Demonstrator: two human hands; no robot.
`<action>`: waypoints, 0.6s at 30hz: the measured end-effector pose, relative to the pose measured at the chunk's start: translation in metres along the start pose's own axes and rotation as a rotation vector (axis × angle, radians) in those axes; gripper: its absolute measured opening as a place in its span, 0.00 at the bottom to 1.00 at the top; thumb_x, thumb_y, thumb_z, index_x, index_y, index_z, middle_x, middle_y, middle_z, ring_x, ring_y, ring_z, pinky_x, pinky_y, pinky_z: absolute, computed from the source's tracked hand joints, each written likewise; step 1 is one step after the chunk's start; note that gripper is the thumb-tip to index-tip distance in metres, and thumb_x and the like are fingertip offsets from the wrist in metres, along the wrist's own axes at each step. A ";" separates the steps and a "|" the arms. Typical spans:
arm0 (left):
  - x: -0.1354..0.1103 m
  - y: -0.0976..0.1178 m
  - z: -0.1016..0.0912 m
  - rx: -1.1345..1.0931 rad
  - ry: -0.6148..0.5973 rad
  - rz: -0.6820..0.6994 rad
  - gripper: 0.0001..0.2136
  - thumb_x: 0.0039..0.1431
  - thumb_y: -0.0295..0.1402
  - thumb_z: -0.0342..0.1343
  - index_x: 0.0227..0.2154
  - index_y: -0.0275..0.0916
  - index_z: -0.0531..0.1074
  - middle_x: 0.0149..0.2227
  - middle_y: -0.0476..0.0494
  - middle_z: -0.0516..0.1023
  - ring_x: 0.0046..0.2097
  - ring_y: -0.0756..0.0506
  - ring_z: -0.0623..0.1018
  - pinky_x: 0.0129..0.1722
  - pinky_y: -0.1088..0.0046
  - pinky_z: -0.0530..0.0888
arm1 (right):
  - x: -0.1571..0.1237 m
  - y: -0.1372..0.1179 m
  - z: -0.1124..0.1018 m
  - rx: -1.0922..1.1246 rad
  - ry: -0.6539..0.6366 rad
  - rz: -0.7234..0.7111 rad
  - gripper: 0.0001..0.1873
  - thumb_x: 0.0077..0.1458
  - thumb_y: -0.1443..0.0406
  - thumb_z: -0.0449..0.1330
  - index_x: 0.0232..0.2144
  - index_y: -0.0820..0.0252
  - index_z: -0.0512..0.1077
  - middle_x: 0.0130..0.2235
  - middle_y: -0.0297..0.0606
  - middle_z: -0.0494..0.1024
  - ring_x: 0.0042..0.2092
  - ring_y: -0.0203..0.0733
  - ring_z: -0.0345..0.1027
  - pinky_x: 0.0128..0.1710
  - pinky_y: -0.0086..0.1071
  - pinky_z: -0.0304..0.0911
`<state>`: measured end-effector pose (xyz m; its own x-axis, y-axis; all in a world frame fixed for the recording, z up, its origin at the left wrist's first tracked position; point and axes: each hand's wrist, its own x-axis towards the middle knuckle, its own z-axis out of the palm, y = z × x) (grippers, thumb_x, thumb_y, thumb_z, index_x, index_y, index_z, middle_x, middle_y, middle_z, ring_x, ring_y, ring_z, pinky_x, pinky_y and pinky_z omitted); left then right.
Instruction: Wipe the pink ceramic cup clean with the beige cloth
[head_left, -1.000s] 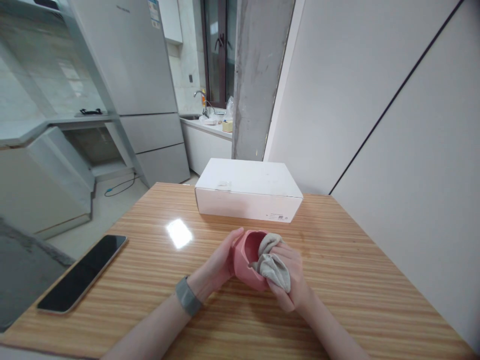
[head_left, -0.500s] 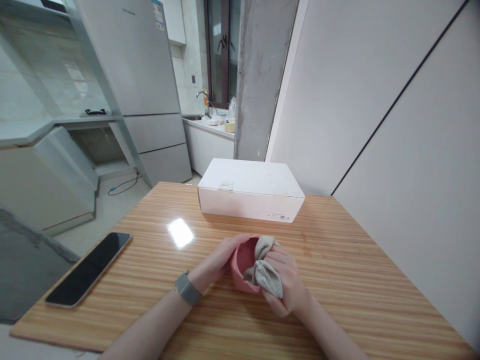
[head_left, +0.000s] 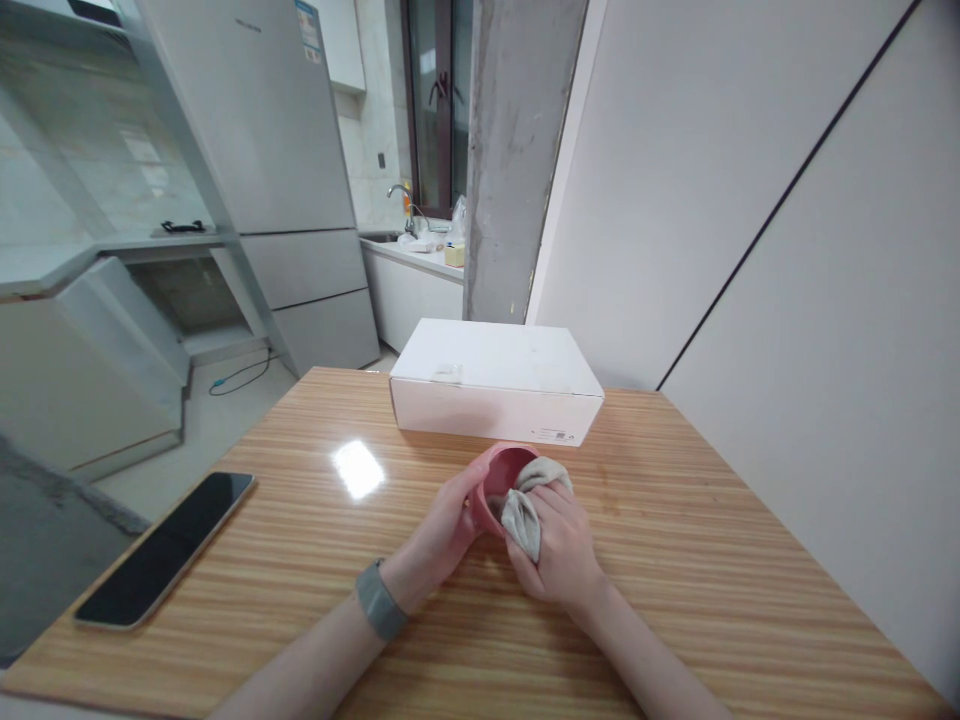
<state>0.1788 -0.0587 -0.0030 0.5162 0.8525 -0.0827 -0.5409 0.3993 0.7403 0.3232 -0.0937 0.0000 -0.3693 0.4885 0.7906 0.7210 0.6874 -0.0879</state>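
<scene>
Pink faceted pot point(head_left: 496, 478) sits tilted in the head view, held between both hands with its mouth turned up toward the right hand. The left hand point(head_left: 442, 530), a grey band point(head_left: 380, 600) on its wrist, has a closed grip around the pot's outer side. The right hand point(head_left: 555, 550) is closed on a crumpled grey cloth point(head_left: 521, 515), pressing it against the pot's mouth and partly inside. Both hands are over a striped wooden table point(head_left: 697, 560), near the front of a white cardboard box point(head_left: 495, 360). A black-screened smartphone point(head_left: 165, 550) lies well to the left. Beyond the table stands a silver refrigerator point(head_left: 255, 130).
</scene>
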 end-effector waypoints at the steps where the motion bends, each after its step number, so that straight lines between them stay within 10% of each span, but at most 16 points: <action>1: 0.000 0.001 0.001 -0.016 -0.042 -0.009 0.21 0.60 0.41 0.56 0.54 0.37 0.73 0.54 0.38 0.76 0.55 0.39 0.74 0.48 0.68 0.72 | -0.001 0.000 -0.001 0.023 0.039 -0.018 0.05 0.49 0.68 0.53 0.23 0.56 0.63 0.22 0.37 0.66 0.26 0.43 0.58 0.29 0.40 0.57; 11: -0.001 0.010 -0.021 0.230 -0.025 -0.319 0.32 0.59 0.59 0.46 0.42 0.33 0.79 0.33 0.39 0.82 0.33 0.44 0.78 0.29 0.73 0.70 | 0.002 0.000 -0.024 0.419 0.039 0.021 0.06 0.48 0.67 0.51 0.22 0.54 0.57 0.20 0.33 0.61 0.23 0.41 0.55 0.26 0.38 0.50; 18: -0.004 0.014 -0.010 0.292 -0.030 -0.114 0.18 0.58 0.43 0.59 0.44 0.35 0.79 0.46 0.40 0.81 0.48 0.42 0.77 0.52 0.67 0.68 | -0.004 -0.001 -0.015 0.276 -0.034 -0.131 0.05 0.41 0.65 0.51 0.21 0.52 0.55 0.19 0.32 0.59 0.23 0.41 0.52 0.25 0.37 0.50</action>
<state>0.1628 -0.0538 0.0010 0.5845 0.7956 -0.1594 -0.2668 0.3739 0.8883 0.3327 -0.1045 0.0057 -0.4711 0.4007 0.7858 0.4811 0.8634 -0.1519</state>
